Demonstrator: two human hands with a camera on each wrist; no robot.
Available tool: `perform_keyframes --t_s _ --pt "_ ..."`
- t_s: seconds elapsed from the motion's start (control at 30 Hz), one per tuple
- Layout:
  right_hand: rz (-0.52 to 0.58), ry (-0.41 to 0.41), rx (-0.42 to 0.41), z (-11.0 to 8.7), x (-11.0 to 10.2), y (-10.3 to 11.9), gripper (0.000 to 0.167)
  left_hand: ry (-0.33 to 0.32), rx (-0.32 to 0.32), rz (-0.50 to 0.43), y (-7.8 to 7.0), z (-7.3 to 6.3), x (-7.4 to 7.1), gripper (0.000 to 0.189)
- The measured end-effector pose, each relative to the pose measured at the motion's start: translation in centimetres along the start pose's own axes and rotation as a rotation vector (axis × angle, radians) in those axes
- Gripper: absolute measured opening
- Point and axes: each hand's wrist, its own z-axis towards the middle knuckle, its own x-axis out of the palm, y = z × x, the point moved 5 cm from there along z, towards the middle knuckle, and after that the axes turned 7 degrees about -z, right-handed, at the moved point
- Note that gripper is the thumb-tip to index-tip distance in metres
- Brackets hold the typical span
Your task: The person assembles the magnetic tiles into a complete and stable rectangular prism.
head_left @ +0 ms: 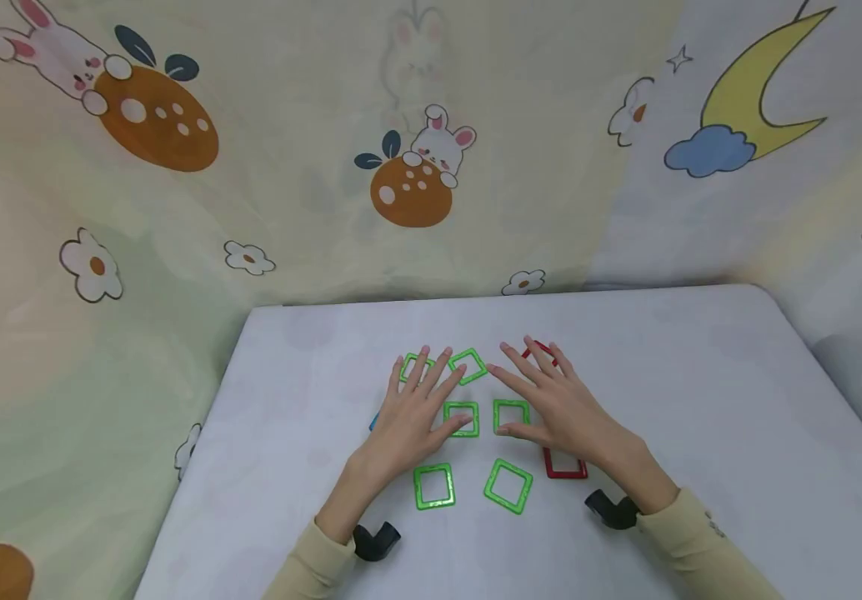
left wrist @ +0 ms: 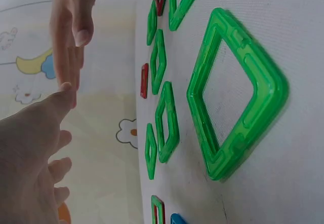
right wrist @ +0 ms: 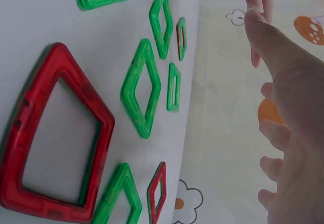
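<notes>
Both hands hover over flat square magnetic tiles with open centres. My left hand (head_left: 408, 417) has its fingers spread and holds nothing; it overlaps green tiles and partly hides a blue tile (head_left: 373, 422). Spread in the same way, my right hand (head_left: 562, 408) is over a green tile and partly covers two red ones, including the near red tile (head_left: 568, 475). Its grasp is empty too. The left wrist view has a large green tile (left wrist: 263, 82) below the left hand (left wrist: 30, 148). In the right wrist view, a red tile (right wrist: 97, 167) lies below the right hand (right wrist: 298, 97).
Nearer the body lie a green tile on the left (head_left: 418, 490) and another green tile on the right (head_left: 526, 495). Black wrist mounts (head_left: 376, 542) show at both sleeves. A printed cloth backdrop (head_left: 311, 167) rises behind the white table (head_left: 739, 375).
</notes>
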Motion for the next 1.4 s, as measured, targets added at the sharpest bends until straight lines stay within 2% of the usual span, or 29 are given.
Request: perform_keyframes --t_s 0.37,0.5,0.73,0.87,1.13,1.4 --pt "0.073 0.016 0.010 -0.5 0.6 0.1 0.087 0.047 0.002 -0.048 -0.1 0.3 0.6 0.073" --pt "0.115 0.010 0.020 -0.7 1.1 0.2 0.083 0.066 -0.002 -0.109 -0.2 0.3 1.2 0.072" --pt "0.194 0.092 0.082 -1.3 2.1 0.5 0.077 0.119 -0.025 -0.211 -0.4 0.1 2.1 0.073" --pt "0.199 0.106 0.087 -1.5 2.7 0.7 0.072 0.158 -0.030 -0.250 -0.5 0.1 2.8 0.069" --pt "0.150 0.143 0.092 -1.5 3.5 0.9 0.066 0.200 0.027 -0.187 -0.8 0.5 4.0 0.059" --pt "0.101 0.169 0.083 -1.5 4.1 1.4 0.065 0.233 0.011 -0.165 -0.8 0.3 4.9 0.059"
